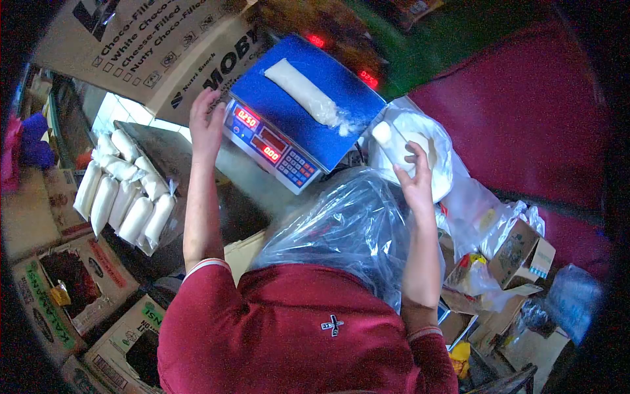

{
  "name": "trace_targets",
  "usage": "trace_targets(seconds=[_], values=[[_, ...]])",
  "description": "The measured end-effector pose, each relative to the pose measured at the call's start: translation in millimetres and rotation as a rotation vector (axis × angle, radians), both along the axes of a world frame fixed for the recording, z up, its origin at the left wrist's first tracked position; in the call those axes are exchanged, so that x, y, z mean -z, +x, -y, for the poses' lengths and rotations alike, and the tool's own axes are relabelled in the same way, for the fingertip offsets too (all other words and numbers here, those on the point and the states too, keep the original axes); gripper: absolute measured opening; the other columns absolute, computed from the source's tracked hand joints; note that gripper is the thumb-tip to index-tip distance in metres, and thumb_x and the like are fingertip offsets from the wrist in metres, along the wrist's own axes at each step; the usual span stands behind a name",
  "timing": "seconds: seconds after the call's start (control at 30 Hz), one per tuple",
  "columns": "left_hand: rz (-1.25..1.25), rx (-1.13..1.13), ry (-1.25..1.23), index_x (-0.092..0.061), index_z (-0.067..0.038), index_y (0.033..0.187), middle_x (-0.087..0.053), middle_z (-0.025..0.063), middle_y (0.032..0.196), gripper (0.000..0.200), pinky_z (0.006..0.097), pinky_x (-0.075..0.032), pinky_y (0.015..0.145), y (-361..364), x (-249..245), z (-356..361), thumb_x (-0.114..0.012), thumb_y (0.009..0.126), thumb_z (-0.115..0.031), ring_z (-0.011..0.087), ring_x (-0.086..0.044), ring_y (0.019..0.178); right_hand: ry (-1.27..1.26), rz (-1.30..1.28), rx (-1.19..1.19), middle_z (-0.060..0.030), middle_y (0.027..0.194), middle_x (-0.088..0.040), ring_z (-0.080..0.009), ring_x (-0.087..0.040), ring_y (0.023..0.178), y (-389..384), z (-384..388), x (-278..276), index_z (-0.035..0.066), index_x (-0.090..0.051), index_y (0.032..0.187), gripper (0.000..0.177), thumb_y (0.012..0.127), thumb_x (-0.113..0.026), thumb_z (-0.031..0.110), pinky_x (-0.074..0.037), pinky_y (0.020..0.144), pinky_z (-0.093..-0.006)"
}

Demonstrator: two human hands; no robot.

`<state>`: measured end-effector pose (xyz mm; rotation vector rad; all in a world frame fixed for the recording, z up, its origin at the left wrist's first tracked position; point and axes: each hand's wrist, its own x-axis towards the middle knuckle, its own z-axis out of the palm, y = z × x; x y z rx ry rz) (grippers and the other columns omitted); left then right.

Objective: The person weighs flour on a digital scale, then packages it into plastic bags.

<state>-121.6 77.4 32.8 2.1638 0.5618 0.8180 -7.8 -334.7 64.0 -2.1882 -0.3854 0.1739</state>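
Note:
A long plastic bag of white powder (302, 92) lies slantwise on the blue plate of a digital scale (262, 72), whose red display reads 0.250. Beside the scale's left corner, my left hand (207, 121) is raised with its fingers apart and nothing in it. My right hand (416, 174) is over a white plastic sack (441, 148) to the right of the scale, thumb and fingers apart. A white scoop (382, 133) rests at the sack's opening, near my right fingertips. Whether the hand touches its handle is unclear.
Several filled bags (125, 190) are piled at the left. Cardboard boxes (203, 59) stand behind the scale, with more boxes (72, 289) at the lower left. Clear plastic (341, 223) covers my lap. Opened cartons and wrappers (518, 256) lie at the lower right.

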Motion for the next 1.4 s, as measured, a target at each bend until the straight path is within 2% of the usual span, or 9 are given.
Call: trace_targets(seconds=[0.1, 0.33, 0.53, 0.7, 0.77, 0.93, 1.17, 1.27, 1.4], values=[[0.010, 0.095, -0.089, -0.060, -0.006, 0.108, -0.051, 0.0143, 0.123, 0.027, 0.0353, -0.034, 0.100, 21.3, 4.9, 27.8, -0.059, 0.083, -0.014, 0.0268, -0.046, 0.118, 0.017, 0.049, 0.041, -0.0115, 0.112, -0.057, -0.0206, -0.053, 0.090, 0.6, 24.5, -0.8, 0.008, -0.045, 0.123, 0.057, 0.071, -0.068, 0.006, -0.046, 0.075, -0.0358], [-0.096, 0.497, 0.177, -0.059, -0.001, 0.105, -0.058, 0.0159, 0.108, 0.031, 0.0386, -0.039, 0.090, 57.4, -16.3, 115.5, -0.062, 0.077, -0.017, 0.0327, -0.053, 0.103, -0.104, -0.065, 0.259, -0.0141, 0.114, -0.055, -0.0233, -0.054, 0.095, 9.7, 102.4, 35.3, 0.008, -0.042, 0.127, 0.062, 0.073, -0.071, 0.014, -0.045, 0.080, -0.0351], [-0.081, 0.507, 0.168, -0.059, -0.002, 0.105, -0.058, 0.0158, 0.109, 0.032, 0.0395, -0.039, 0.090, 65.2, -18.5, 132.2, -0.064, 0.077, -0.016, 0.0330, -0.054, 0.103, -0.532, -0.421, 0.367, -0.0202, 0.133, -0.042, -0.0315, -0.046, 0.119, 49.2, 164.4, 109.8, 0.007, -0.032, 0.136, 0.079, 0.073, -0.069, 0.037, -0.033, 0.100, -0.0436], [-0.123, 0.480, 0.205, -0.059, -0.004, 0.105, -0.058, 0.0154, 0.110, 0.034, 0.0399, -0.040, 0.089, 63.8, -17.5, 133.6, -0.066, 0.075, -0.019, 0.0332, -0.053, 0.104, -0.776, -0.380, 0.411, -0.0217, 0.142, -0.028, -0.0370, -0.032, 0.128, 57.6, 169.9, 114.1, 0.004, -0.017, 0.142, 0.101, 0.068, -0.070, 0.048, -0.027, 0.104, -0.0466], [-0.139, 0.487, 0.252, -0.059, -0.005, 0.104, -0.058, 0.0145, 0.109, 0.035, 0.0405, -0.039, 0.089, 63.1, -22.1, 133.6, -0.067, 0.074, -0.021, 0.0326, -0.053, 0.103, -0.599, -0.128, 0.339, -0.0214, 0.139, -0.033, -0.0360, -0.032, 0.128, 49.9, 214.0, 155.1, 0.005, -0.020, 0.141, 0.095, 0.070, -0.070, 0.044, -0.027, 0.105, -0.0449], [-0.156, 0.434, 0.420, -0.058, -0.008, 0.105, -0.057, 0.0123, 0.092, 0.044, 0.0417, -0.043, 0.076, 67.3, -23.3, 149.4, -0.072, 0.068, -0.027, 0.0318, -0.055, 0.088, -0.382, -0.134, 0.310, -0.0226, 0.137, -0.036, -0.0344, -0.037, 0.125, -33.6, 249.3, 87.6, 0.001, -0.036, 0.133, 0.070, 0.077, -0.066, 0.029, -0.029, 0.104, -0.0377], [-0.298, 0.425, 0.665, -0.062, -0.008, 0.092, -0.060, 0.0148, 0.077, 0.021, 0.0427, -0.046, 0.061, 110.4, 9.2, 144.6, -0.060, 0.079, -0.024, 0.0348, -0.059, 0.070, 0.008, -0.190, 0.798, -0.0161, 0.130, -0.044, -0.0213, -0.043, 0.117, -197.4, 292.7, 30.0, -0.003, -0.039, 0.130, 0.056, 0.083, -0.063, 0.017, -0.036, 0.097, -0.0326], [-0.188, 0.402, 0.397, -0.063, -0.007, 0.090, -0.063, 0.0162, 0.078, 0.017, 0.0421, -0.047, 0.062, 115.1, -0.4, 127.3, -0.054, 0.084, -0.020, 0.0360, -0.060, 0.071, 0.022, -0.234, 0.922, -0.0150, 0.126, -0.048, -0.0198, -0.045, 0.114, -249.9, 325.3, 46.1, -0.004, -0.041, 0.129, 0.054, 0.083, -0.063, 0.016, -0.037, 0.095, -0.0313], [-0.175, 0.365, 0.373, -0.064, -0.008, 0.088, -0.063, 0.0183, 0.082, 0.017, 0.0416, -0.049, 0.069, 128.4, -70.2, 93.0, -0.056, 0.084, -0.023, 0.0348, -0.062, 0.079, 0.047, -0.225, 0.985, -0.0161, 0.123, -0.051, -0.0217, -0.047, 0.112, -282.7, 307.7, 29.8, -0.005, -0.043, 0.127, 0.052, 0.084, -0.062, 0.018, -0.035, 0.096, -0.0316]])
